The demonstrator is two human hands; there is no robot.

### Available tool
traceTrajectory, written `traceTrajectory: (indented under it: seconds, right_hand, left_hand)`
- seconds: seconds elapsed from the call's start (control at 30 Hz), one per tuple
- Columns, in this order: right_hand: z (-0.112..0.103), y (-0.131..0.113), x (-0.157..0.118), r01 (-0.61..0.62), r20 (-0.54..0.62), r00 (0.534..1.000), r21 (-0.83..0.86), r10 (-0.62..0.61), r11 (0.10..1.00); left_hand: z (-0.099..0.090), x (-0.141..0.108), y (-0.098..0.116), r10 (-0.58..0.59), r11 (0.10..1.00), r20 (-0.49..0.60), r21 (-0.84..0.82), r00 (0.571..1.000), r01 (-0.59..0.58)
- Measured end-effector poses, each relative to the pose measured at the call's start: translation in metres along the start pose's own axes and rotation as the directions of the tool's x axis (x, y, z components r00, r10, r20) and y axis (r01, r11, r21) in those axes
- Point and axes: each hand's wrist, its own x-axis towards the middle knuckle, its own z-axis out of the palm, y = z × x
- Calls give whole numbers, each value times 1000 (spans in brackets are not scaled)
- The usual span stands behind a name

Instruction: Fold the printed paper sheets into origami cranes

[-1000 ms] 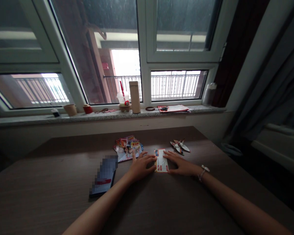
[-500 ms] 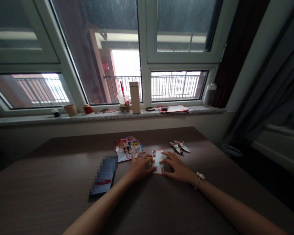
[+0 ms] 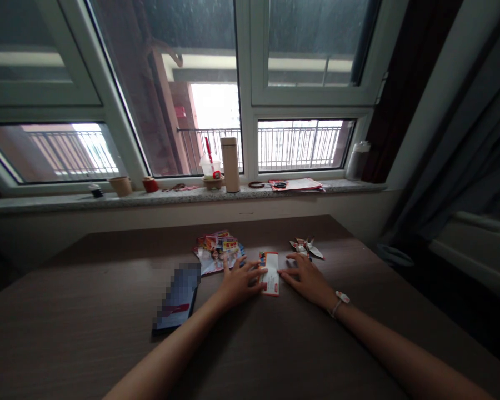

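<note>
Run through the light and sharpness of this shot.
Head view: backlit, with daylight beyond the window blown out to white; the table is dim, with soft shadows by the forearms and a faint sheen toward its far right; small print on the folded paper is too soft to read; coarse pixel blocks cover part of the phone.

Obscured and Illegible Items

The left edge of the card (image 3: 272, 278) is covered by fingers of the left hand (image 3: 238, 282); its small print cannot be read. Those fingers also overlap a corner of the leaflets (image 3: 214, 260). Coarse blocks mask part of the phone (image 3: 178, 300), and its screen content is not legible. Left forearm (image 3: 162, 350) and right forearm (image 3: 412, 349) are cut off by the bottom edge, as is the surface (image 3: 87, 300). The window (image 3: 245, 55) runs past the top edge, the curtain (image 3: 475, 139) past the right.
</note>
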Motion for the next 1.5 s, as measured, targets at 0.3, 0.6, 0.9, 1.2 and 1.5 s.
traceTrajectory:
  seconds: [0.3,0.6,0.9,1.2,1.5]
  right_hand:
    - [3,-5,1,-34,-47,999,-224,24,974]
    - [8,-9,10,-106,-87,993,-302,84,947]
    - [14,-5,16,-135,-127,987,-299,101,945]
    - [8,-7,13,-56,-156,988,-281,12,958]
    - [7,-8,15,-119,-109,989,-191,100,974]
  left_hand:
    - [-3,0,2,-14,1000,14,-2,1000,14]
    - [-5,-1,3,-19,1000,23,-7,1000,19]
    - [-2,1,0,-4,1000,7,-4,1000,4]
    - [-5,-4,-1,38,999,40,-2,998,-38]
    - [-6,-3,0,25,1000,55,-11,998,-25]
